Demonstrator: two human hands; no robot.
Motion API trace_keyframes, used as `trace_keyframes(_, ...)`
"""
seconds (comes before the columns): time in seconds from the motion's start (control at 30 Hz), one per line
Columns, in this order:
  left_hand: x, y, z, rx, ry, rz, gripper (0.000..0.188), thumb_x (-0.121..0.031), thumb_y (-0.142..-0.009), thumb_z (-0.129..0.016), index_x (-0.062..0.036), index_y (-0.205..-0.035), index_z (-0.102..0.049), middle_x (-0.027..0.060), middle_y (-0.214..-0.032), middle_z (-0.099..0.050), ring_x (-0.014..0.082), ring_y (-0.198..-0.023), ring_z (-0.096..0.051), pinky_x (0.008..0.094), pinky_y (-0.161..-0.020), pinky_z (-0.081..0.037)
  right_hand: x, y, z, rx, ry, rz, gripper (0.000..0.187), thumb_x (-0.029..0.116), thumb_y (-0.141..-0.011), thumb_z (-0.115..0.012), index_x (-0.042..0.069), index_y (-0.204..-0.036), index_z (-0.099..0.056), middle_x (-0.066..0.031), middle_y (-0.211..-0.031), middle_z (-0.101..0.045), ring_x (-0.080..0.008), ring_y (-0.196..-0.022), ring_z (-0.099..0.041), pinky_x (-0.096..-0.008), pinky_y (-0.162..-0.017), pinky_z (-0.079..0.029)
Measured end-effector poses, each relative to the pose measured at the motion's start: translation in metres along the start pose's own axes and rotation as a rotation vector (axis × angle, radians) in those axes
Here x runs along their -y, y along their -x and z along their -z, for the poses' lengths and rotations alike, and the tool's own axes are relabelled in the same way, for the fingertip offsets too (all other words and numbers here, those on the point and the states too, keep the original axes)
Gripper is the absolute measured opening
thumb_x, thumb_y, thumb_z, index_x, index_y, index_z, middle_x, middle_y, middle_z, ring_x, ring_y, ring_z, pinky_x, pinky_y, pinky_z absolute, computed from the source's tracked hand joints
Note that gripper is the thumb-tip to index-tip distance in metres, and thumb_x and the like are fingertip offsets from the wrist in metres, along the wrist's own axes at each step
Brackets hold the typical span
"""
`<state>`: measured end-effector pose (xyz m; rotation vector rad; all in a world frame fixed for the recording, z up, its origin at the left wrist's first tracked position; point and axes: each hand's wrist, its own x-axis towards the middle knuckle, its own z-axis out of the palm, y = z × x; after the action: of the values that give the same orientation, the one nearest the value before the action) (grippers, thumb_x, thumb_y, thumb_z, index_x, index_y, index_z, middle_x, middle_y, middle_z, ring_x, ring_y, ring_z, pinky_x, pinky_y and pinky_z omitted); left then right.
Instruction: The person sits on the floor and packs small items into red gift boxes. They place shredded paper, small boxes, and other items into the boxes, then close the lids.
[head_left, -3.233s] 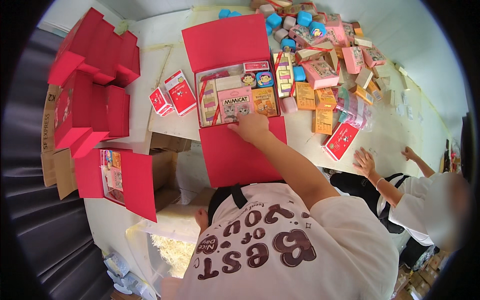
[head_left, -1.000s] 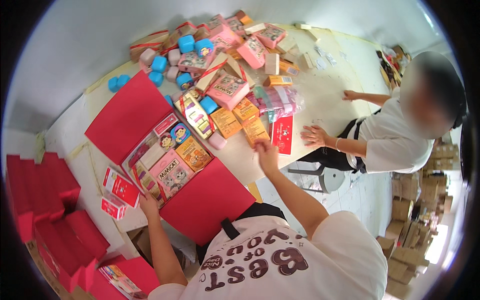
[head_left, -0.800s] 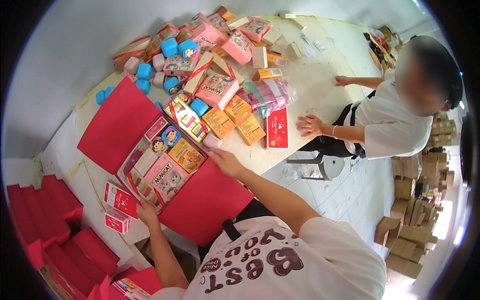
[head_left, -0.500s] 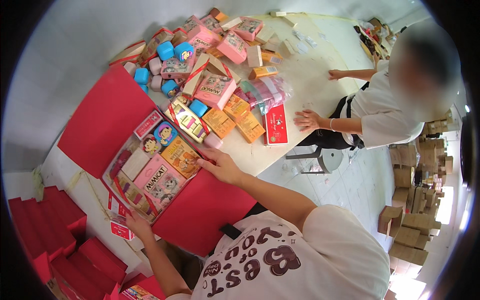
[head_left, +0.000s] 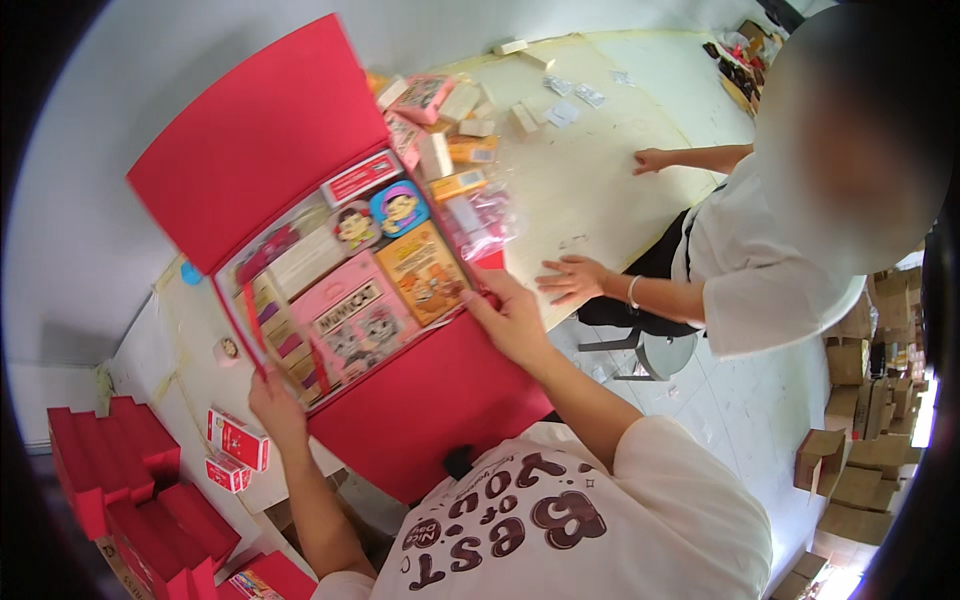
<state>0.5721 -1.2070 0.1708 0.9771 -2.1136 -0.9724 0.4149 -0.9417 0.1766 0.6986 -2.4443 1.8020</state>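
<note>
I hold a large red gift box (head_left: 430, 390) up off the table, its two flaps spread open. My left hand (head_left: 278, 405) grips its left edge, fingers partly hidden beneath. My right hand (head_left: 512, 315) is closed round the right edge, thumb on top. Inside the box lie a pink carton (head_left: 350, 325) with cartoon cats, an orange carton (head_left: 420, 272), a blue case (head_left: 400, 208) and a greyish-pink case (head_left: 356, 228) with cartoon figures, a red-and-white carton (head_left: 360, 178), a cream block-shaped box (head_left: 305, 258) and a purple-and-gold set (head_left: 280, 340) with red ribbon.
A heap of pink, orange and cream cartons (head_left: 435, 120) and a clear plastic packet (head_left: 485, 220) lie beyond the box on the table (head_left: 590, 150). A co-worker's hands (head_left: 575, 280) are at the right edge. Red boxes (head_left: 110, 460) stack lower left; a stool (head_left: 660, 355) stands right.
The gift box has risen and shifted right and up in view, both my hands moving with it, and now covers much of the carton heap. My view has also shifted.
</note>
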Motion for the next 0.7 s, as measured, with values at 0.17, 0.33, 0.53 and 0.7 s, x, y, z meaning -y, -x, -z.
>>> trace_keyframes(0.17,-0.1,0.035,-0.075,0.086,-0.012,-0.146,0.028,-0.023,-0.088,-0.047,0.0032,-0.081,-0.056,0.02,-0.066,-0.057,0.0343,-0.062,-0.057,0.0426,-0.057,-0.043,0.011,0.005,0.136,-0.187,0.09,-0.041,0.035,0.018,-0.082,-0.061,0.002,-0.114,-0.058,-0.0117,-0.088,-0.062,-0.0157,-0.076,-0.057,-0.0268,-0.067,-0.046)
trace_keyframes(0.33,-0.209,0.104,-0.167,0.283,-0.038,-0.147,0.029,-0.023,-0.088,-0.044,0.0022,-0.081,-0.057,0.0252,-0.07,-0.058,0.0432,-0.07,-0.058,0.0493,-0.061,-0.043,-0.022,0.01,0.278,-0.3,0.269,-0.189,0.032,0.013,-0.08,-0.056,0.002,-0.109,-0.06,-0.0137,-0.079,-0.064,-0.0149,-0.071,-0.06,-0.0269,-0.066,-0.046)
trace_keyframes(0.53,-0.196,0.107,-0.296,0.461,0.039,-0.11,0.025,-0.018,-0.089,-0.04,0.0017,-0.091,-0.055,0.0257,-0.072,-0.059,0.0442,-0.071,-0.058,0.053,-0.067,-0.044,-0.122,-0.024,0.301,-0.381,0.46,-0.378,0.032,0.013,-0.079,-0.047,-0.002,-0.104,-0.06,-0.0198,-0.091,-0.064,-0.0294,-0.086,-0.062,-0.0342,-0.078,-0.046)
trace_keyframes(0.7,-0.179,0.13,-0.352,0.721,0.072,-0.071,0.026,-0.019,-0.089,-0.039,0.0017,-0.093,-0.054,0.0275,-0.076,-0.059,0.0444,-0.073,-0.058,0.0535,-0.066,-0.044,-0.198,-0.017,0.343,-0.255,0.519,-0.44,0.033,0.013,-0.082,-0.047,-0.003,-0.109,-0.057,-0.0183,-0.099,-0.063,-0.0267,-0.094,-0.061,-0.0326,-0.083,-0.044)
